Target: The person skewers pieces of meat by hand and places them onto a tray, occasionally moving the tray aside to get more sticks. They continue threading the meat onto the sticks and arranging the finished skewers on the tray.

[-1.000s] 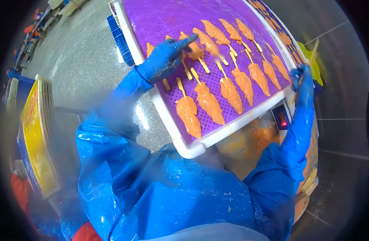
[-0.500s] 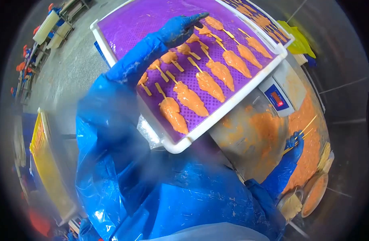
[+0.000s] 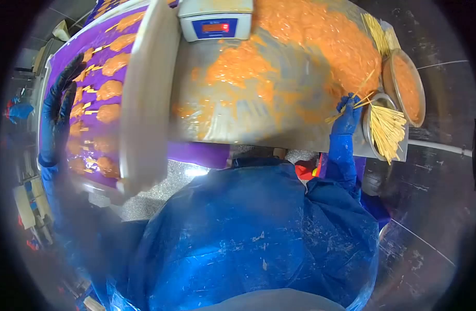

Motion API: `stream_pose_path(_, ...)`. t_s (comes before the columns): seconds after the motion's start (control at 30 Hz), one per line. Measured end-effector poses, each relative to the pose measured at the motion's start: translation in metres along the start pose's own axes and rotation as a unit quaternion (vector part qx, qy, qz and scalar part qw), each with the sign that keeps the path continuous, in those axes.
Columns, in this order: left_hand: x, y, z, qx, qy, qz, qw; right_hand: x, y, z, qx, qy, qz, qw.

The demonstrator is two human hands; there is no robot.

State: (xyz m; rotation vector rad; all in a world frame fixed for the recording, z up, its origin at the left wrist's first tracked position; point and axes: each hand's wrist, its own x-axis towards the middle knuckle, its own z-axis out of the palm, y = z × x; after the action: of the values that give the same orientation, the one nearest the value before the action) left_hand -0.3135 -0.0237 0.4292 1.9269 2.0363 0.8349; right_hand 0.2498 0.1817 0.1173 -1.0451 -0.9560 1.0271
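Observation:
My left hand (image 3: 61, 114), in a blue glove, is held over the left part of a white-rimmed tray (image 3: 150, 98) with a purple mesh bottom. Its fingers are extended and nothing shows in them. Beside it lie rows of orange marinated meat pieces (image 3: 109, 90) on sticks. At the right end of the metal worktable, my right hand (image 3: 344, 120) is closed around a few wooden skewers (image 3: 366, 83), which jut out on both sides of the fist. A metal bowl (image 3: 369, 136) holding a bundle of skewers (image 3: 387, 129) stands just right of that hand.
A digital scale (image 3: 215, 25) with a lit red display stands at the back, right of the tray. Loose orange meat (image 3: 321, 39) is heaped across the worktable (image 3: 248, 122). More skewers (image 3: 376, 32) and a bowl of orange marinade or meat (image 3: 408, 88) are at the right edge.
My view has swung right, so the tray now sits at the left. My left hand has moved from pointing across the tray to its left side. My right hand still holds the skewers.

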Motion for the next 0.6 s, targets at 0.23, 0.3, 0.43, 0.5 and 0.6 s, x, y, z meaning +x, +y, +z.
stream_pose_path(0.23, 0.065, 0.096, 0.165, -0.045, -0.157, 0.044, 0.986, 0.027, 0.103, -0.081, -0.208, -0.04, -0.026, 0.977)
stream_pose_path(0.3, 0.088, 0.1, 0.239, -0.097, -0.207, 0.071, 0.971, 0.035, 0.099, -0.089, 0.179, -0.011, 0.201, 0.963)
stream_pose_path(0.43, 0.14, 0.071, 0.385, -0.035, -0.256, 0.048, 0.965, 0.018, 0.033, -0.077, -0.063, -0.134, 0.073, 0.986)
stream_pose_path(0.5, 0.173, 0.038, 0.441, 0.052, -0.189, 0.123, 0.973, 0.015, 0.068, -0.097, -0.211, -0.257, 0.093, 0.938)
stream_pose_path(0.6, 0.225, 0.012, 0.5, 0.084, -0.124, 0.095, 0.984, 0.017, 0.09, -0.108, -0.242, -0.255, 0.009, 0.936)
